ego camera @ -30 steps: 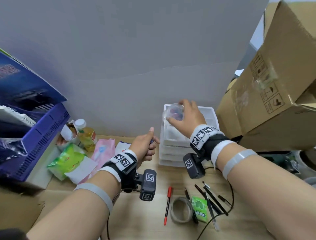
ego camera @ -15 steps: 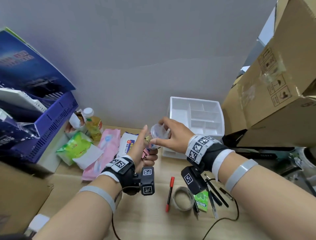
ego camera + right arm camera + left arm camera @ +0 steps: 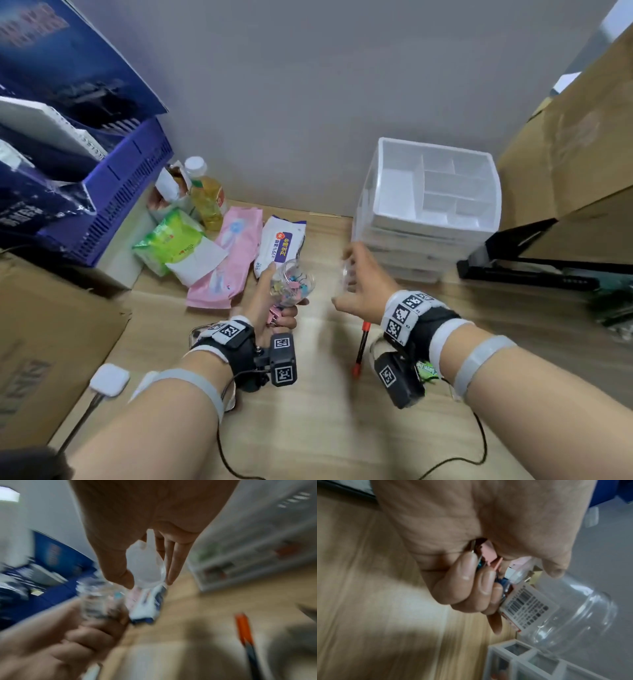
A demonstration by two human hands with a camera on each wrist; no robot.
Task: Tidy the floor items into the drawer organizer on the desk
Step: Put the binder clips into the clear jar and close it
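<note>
My left hand (image 3: 274, 301) grips a clear plastic jar (image 3: 293, 284) with coloured binder clips inside, held above the wooden floor. In the left wrist view the jar (image 3: 573, 608) carries a barcode label, and the curled fingers also hold loose pink and blue clips (image 3: 488, 557) in the palm. My right hand (image 3: 356, 284) pinches the jar's clear lid (image 3: 343, 275) between thumb and fingers, a short way right of the jar; the right wrist view shows the lid (image 3: 145, 566) blurred. The white drawer organizer (image 3: 424, 236) stands behind the right hand, its top compartments bare.
A red pen (image 3: 361, 346) lies on the floor under my right wrist. Pink (image 3: 233, 253), white (image 3: 281, 243) and green (image 3: 168, 240) wipe packs and a yellow bottle (image 3: 205, 195) sit left. A blue crate (image 3: 113, 195) and cardboard boxes (image 3: 565, 137) flank the area.
My right hand brought the jar down from over the organizer to my left hand. The left hand now holds the jar and the right hand has come away with the lid.
</note>
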